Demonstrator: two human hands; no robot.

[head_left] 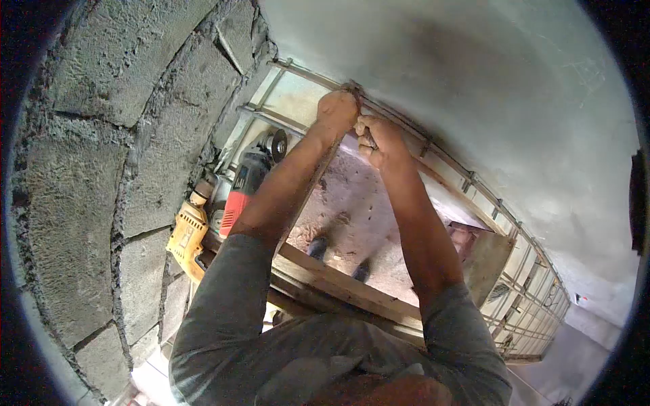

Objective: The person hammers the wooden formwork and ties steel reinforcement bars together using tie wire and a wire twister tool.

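Both arms reach forward to a long metal bar frame [440, 152] that runs along the smooth grey wall. My left hand [338, 108] is closed at the frame's upper bar, beside a small dark tangle; what it grips is hidden. Just right of it and a little lower, my right hand [376, 140] is closed around a small dark object, mostly covered by the fingers. A wooden edge runs down beside my left forearm.
A red and black angle grinder [247, 183] and a yellow drill [188, 233] lie at the left, near the block wall [81, 196]. A wooden beam [352, 284] crosses below my arms. At the right stands a wooden board [491, 267]; the floor shows beneath.
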